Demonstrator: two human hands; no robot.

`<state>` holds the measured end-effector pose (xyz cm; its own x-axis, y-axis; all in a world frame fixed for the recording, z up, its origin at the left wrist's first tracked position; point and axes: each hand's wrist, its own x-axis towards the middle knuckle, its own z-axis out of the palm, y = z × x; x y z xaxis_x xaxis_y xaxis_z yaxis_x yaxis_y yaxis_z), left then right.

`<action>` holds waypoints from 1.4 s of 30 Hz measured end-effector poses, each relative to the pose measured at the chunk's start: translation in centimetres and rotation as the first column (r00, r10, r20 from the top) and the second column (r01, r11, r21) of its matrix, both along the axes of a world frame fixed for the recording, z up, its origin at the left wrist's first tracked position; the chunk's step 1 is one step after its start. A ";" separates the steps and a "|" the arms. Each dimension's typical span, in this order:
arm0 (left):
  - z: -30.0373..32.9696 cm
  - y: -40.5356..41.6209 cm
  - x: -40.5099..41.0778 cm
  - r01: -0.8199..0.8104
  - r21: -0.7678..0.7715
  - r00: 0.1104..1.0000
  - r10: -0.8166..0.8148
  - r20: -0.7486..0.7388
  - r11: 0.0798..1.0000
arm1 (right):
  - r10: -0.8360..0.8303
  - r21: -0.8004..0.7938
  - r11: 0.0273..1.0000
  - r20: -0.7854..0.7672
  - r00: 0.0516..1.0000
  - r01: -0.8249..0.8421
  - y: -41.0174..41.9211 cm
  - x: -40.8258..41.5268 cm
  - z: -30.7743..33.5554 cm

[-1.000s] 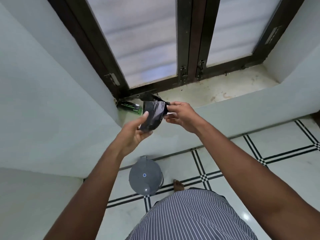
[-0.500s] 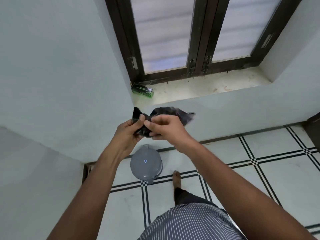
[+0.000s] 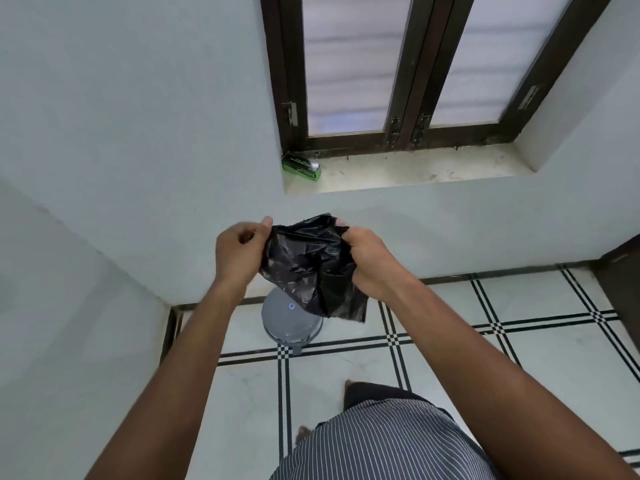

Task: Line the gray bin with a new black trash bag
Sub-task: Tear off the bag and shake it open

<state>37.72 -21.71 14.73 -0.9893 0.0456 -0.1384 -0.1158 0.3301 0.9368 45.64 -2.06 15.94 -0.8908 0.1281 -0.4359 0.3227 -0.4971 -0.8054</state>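
Both hands hold a black trash bag (image 3: 311, 265) out in front of the body, above the floor and partly over the gray bin (image 3: 287, 322). The bag is bunched and only partly spread, its upper edge stretched roughly left to right between the hands, while the rest hangs down and slightly to the right, ending in a loose corner just beside the bin's top. The left hand (image 3: 239, 252) pinches the bag's upper left edge, thumb and fingers closed on the film. The right hand (image 3: 372, 263) is clenched around a gathered fold on the bag's right side, knuckles toward the camera. The plastic is thin, glossy and heavily creased, catching pale highlights along its wrinkles. The bin is round, seen from above, with a smooth matte gray lid bearing a small blue ring mark, and it stands on the floor close to the wall below the window sill (image 3: 415, 168). The floor (image 3: 554, 358) is pale, polished tile crossed by double black lines with small checkered squares at the crossings. The walls are plain and light. A dark-framed window with frosted panes sits above the stained stone sill, and a green box (image 3: 300, 166) lies at the sill's left end. A striped garment (image 3: 381, 445) and a bare foot show at the bottom edge.
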 end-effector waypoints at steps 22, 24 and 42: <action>3.2 5.3 0.5 -0.240 0.595 0.927 0.000 0.374 0.767 | -0.075 0.079 0.995 0.101 0.992 0.067 6.3 -2.2 -1.3; 3.6 6.8 0.3 -0.244 0.570 0.922 0.006 0.387 0.784 | -0.112 0.036 0.993 0.105 0.988 0.108 7.7 -3.1 -0.8; 2.5 10.5 -2.9 -0.237 0.218 0.971 0.225 0.076 0.947 | 0.069 0.587 0.807 0.015 0.997 -0.065 16.8 -6.0 -2.6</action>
<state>34.86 -11.20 17.26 -0.9685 -0.1482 -0.2000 -0.2122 0.0715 0.9746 39.64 14.77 13.38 -0.9093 0.2976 -0.2910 0.3312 0.0940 -0.9389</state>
